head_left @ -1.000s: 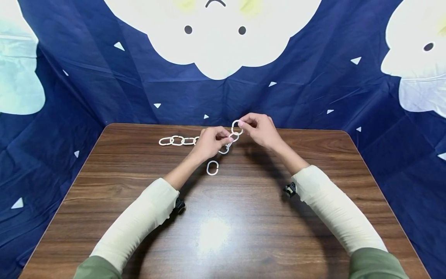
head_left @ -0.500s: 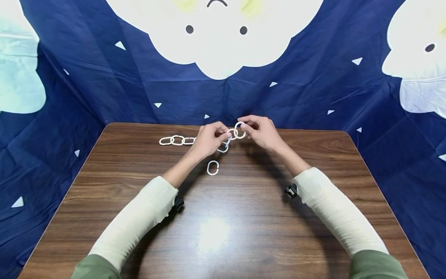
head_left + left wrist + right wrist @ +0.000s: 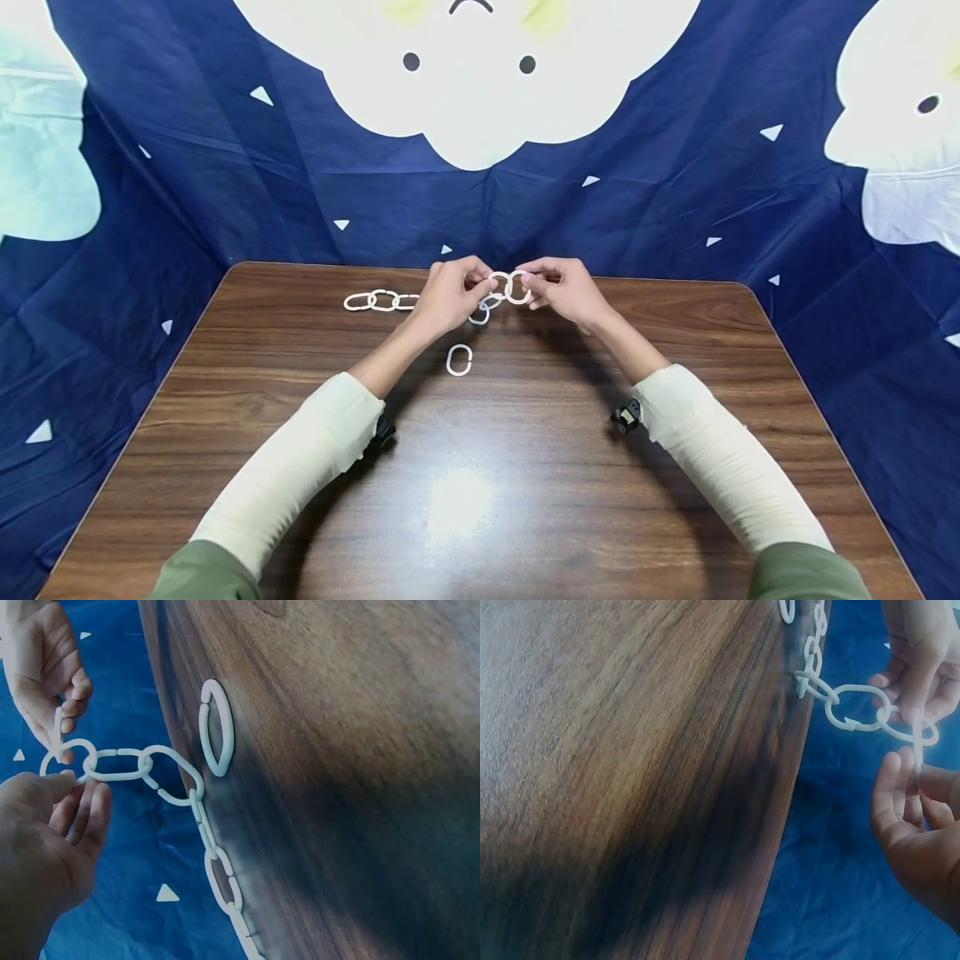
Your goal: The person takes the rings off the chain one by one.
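My left hand (image 3: 448, 296) pinches a white plastic chain link (image 3: 498, 274) between thumb and fingers, above the table's far edge. From it the chain (image 3: 118, 778) hangs down and runs left along the tabletop, partly hidden behind that hand in the head view. My right hand (image 3: 566, 287) pinches an end link (image 3: 918, 761), which the right wrist view shows crossing the link in my left hand. Whether its gap is fully closed around that link, I cannot tell. One loose oval link (image 3: 449, 360) with a small gap lies on the table, nearer me than the chain.
The brown wood-grain table (image 3: 540, 500) ends just beneath the hands at its far edge. Behind it hangs a dark blue cloth (image 3: 285, 192) with white clouds and triangles. The chain's far-left end (image 3: 358, 308) lies flat on the table.
The end link and my right hand have lowered slightly, while my left hand has risen a little. The two held links now stand side by side at about one height.
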`<state>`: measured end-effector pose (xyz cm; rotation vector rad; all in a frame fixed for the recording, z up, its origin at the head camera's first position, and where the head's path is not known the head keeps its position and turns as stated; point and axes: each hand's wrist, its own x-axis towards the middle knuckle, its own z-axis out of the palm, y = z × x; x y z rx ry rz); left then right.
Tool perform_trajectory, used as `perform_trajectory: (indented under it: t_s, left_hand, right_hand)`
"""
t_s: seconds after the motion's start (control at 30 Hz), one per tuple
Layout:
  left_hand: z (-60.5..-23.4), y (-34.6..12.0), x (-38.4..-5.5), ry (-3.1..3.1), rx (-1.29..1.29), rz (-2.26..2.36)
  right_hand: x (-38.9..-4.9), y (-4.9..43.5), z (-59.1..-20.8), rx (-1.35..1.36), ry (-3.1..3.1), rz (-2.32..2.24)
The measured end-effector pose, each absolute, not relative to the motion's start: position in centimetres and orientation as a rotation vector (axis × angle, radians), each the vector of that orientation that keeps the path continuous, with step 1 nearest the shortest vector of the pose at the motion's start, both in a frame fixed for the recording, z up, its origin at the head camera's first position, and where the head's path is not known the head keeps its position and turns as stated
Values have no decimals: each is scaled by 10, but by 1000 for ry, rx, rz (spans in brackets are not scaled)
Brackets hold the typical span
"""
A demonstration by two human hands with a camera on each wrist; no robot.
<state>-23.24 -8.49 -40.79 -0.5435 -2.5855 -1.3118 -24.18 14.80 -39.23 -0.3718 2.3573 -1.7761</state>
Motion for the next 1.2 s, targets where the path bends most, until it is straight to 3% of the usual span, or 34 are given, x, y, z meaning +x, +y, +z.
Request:
perform_trajectory:
  t_s: [1.03, 1.2]
  left_hand:
    - [-402, -83, -232, -2622, -552, -1232]
    - [-401, -96, -238, -2604, -458, -1221]
  right_hand:
    - [-234, 154, -399, -183, 2183, -1894]
    - [-238, 167, -401, -128, 2267, -1885]
